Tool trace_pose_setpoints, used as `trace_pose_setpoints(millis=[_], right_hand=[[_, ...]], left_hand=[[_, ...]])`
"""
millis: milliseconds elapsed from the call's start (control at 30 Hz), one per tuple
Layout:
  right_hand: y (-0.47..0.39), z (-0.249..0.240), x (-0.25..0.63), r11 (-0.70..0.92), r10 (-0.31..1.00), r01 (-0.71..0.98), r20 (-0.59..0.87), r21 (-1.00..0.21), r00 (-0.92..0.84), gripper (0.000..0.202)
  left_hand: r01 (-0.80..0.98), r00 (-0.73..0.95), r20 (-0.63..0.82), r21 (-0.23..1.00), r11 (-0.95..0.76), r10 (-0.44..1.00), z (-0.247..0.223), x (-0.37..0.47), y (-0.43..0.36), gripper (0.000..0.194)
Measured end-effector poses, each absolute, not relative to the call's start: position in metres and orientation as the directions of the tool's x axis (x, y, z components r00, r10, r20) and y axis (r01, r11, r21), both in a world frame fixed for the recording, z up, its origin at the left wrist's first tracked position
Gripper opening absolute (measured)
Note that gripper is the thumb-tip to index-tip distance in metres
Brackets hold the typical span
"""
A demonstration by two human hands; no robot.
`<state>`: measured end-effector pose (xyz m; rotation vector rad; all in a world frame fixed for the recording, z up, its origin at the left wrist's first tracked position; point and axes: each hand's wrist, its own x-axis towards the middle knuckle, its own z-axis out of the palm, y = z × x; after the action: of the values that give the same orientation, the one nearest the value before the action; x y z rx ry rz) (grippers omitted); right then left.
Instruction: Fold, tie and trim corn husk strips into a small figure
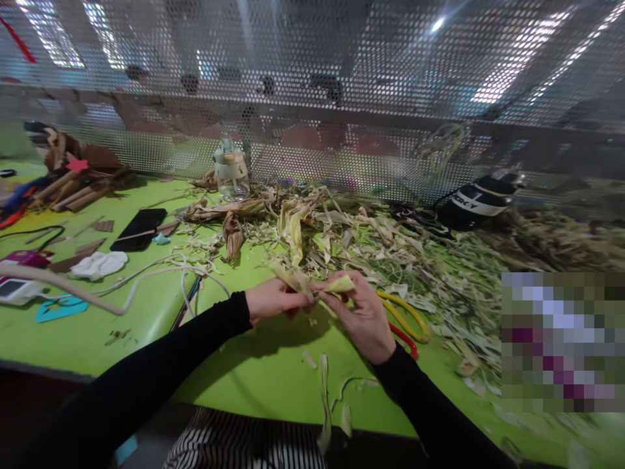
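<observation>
Some pale yellow husk (pixel 297 281), thin and creased, pinched by left hand (pixel 271 301) and right hand (pixel 364 316), scraps (pixel 390 247) crowding behind, mostly bare green table (pixel 273 378) toward the front edge (pixel 43 370).

1. from my end i see a green table (pixel 283 384) before a perforated grey screen (pixel 342 39).
2. bright streaks (pixel 522 55) mark the screen's upper corners; windows or reflections, i can't tell.
3. one small light (pixel 437 25) glares up top.

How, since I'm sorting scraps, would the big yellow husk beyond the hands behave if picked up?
The yellow husk is probably floppy, since its strips droop in loose folds. It should be light, looking thin and leafy. It may drag scraps along, lying among them.
</observation>
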<state>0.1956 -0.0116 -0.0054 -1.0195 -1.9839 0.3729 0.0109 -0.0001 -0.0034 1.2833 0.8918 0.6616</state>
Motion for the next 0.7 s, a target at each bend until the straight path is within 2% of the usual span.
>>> trace_pose_setpoints(millis=[100,167,267,400,533,600,700], right_hand=[[-0.014,-0.003,0.197,0.696,0.668,0.584,0.676,-0.418,-0.312,0.011],[-0.015,-0.003,0.197,0.75,0.61,0.56,0.695,-0.351,-0.381,0.012],[-0.016,-0.004,0.194,0.798,0.585,0.473,0.668,-0.373,-0.46,0.017],[-0.017,-0.008,0.191,0.749,0.644,0.508,0.65,-0.426,-0.404,0.015],[-0.018,-0.008,0.19,0.759,0.624,0.52,0.666,-0.392,-0.409,0.018],[-0.018,-0.005,0.19,0.755,0.63,0.529,0.654,-0.388,-0.419,0.024],[-0.019,-0.002,0.19,0.695,0.702,0.546,0.605,-0.468,-0.375,0.02]], left_hand=[[-0.057,0.473,-0.189,0.968,0.243,0.861,-0.004,0.01,0.001,0.025],[-0.07,0.469,-0.173,0.97,0.232,0.866,-0.005,0.012,-0.001,0.029],[-0.06,0.474,-0.149,0.978,0.201,0.868,-0.012,0.018,-0.004,0.028],[-0.033,0.458,-0.108,0.99,0.139,0.882,-0.022,0.025,-0.008,0.024],[0.078,0.423,-0.031,0.997,-0.002,0.906,-0.018,0.025,-0.01,0.021],[0.039,0.434,0.009,0.999,-0.029,0.901,-0.014,0.025,-0.011,0.021],[-0.041,0.448,-0.019,0.998,0.042,0.894,-0.01,0.024,-0.01,0.029]])
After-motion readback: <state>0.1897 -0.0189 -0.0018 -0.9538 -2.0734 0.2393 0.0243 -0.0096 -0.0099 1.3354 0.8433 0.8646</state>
